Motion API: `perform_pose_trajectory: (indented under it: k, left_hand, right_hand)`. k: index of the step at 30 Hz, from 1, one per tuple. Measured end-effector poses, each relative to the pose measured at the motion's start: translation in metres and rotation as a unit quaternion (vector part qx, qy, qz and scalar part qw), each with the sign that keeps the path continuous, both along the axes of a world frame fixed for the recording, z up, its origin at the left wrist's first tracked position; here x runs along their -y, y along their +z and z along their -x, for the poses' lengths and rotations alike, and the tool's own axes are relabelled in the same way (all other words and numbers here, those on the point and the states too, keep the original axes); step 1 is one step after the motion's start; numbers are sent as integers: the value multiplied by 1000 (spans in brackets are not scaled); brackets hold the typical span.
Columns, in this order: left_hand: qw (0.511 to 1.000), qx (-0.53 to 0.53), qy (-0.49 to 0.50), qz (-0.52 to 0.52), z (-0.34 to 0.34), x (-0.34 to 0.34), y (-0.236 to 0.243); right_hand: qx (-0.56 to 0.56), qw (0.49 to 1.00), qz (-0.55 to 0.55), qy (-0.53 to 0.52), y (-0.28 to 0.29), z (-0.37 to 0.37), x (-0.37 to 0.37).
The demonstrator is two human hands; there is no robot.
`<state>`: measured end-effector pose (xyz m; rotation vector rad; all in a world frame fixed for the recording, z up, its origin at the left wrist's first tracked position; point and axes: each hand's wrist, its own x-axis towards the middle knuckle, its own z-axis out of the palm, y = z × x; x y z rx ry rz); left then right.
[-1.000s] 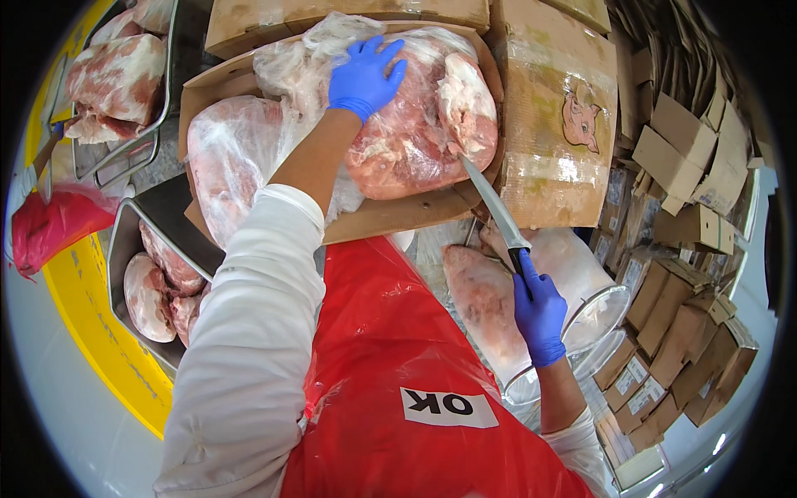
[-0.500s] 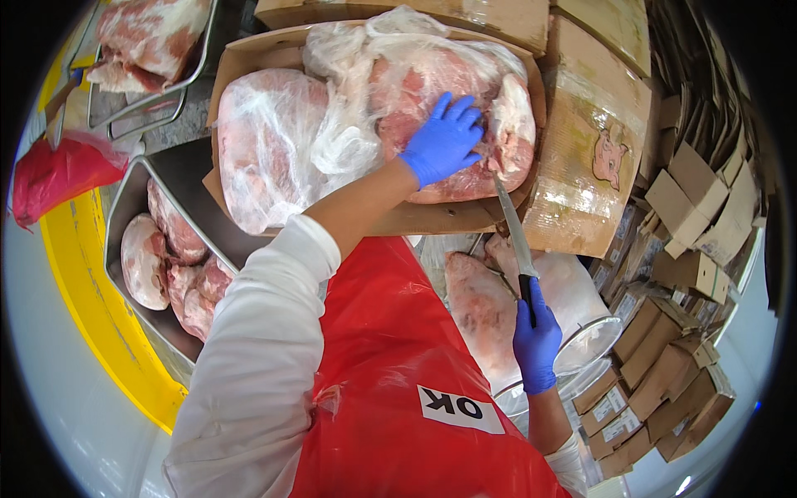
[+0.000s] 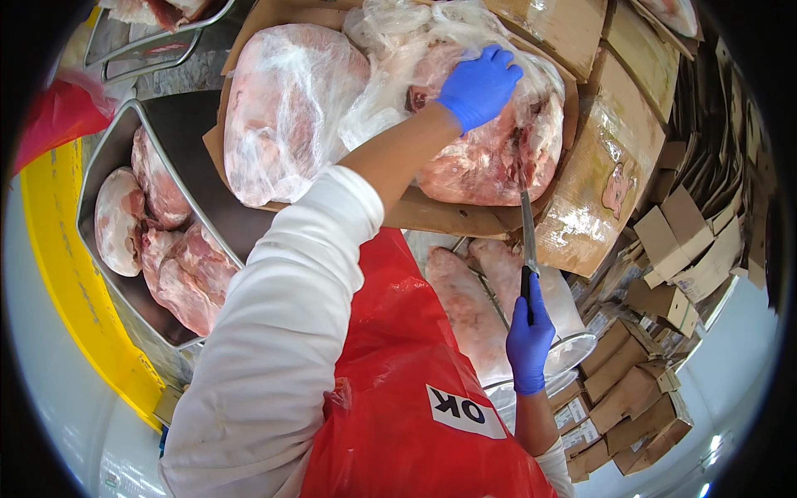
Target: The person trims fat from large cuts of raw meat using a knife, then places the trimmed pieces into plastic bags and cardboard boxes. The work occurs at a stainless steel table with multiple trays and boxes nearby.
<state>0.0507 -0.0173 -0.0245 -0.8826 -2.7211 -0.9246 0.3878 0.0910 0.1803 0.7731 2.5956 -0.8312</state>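
An open cardboard box [image 3: 465, 217] in front of me holds large pieces of raw meat under clear plastic film. My left hand [image 3: 480, 90], in a blue glove, is closed over the upper part of the right piece of meat [image 3: 465, 170], its fingers curled beside the bunched film [image 3: 386, 70]. My right hand [image 3: 530, 336], also blue-gloved, is shut around the black handle of a knife [image 3: 530, 236]. The blade points away from me, its tip at a dark cut in that piece's right side. A film-covered piece [image 3: 290, 108] lies at the box's left.
Left of the box stands a metal tub [image 3: 178, 195] with several pieces of meat. More meat [image 3: 465, 299] lies near my apron, beside a clear plastic-lined container [image 3: 573, 353]. Closed cartons [image 3: 610, 166] adjoin the box; flattened cardboard [image 3: 697, 241] is piled at right. A yellow rail [image 3: 70, 282] curves along the left.
My left hand has moved up and right, from lying spread to curled fingers. A dark cut now shows in the meat by the blade. The view has shifted slightly.
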Motion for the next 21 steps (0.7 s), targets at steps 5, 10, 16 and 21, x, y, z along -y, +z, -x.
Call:
perform_pose_trajectory:
  k: [5, 10, 16, 21]
  left_hand:
    - [999, 34, 20, 35, 21, -5, -6]
    - [985, 162, -4, 61, 43, -5, -7]
    - [983, 147, 89, 66, 15, 11, -5]
    - [966, 195, 165, 43, -38, 47, 3]
  right_hand:
    - [14, 999, 12, -33, -10, 13, 0]
    - [33, 973, 121, -193, 6, 36, 5]
    - [32, 902, 232, -362, 34, 61, -5]
    - [42, 905, 247, -344, 15, 51, -15]
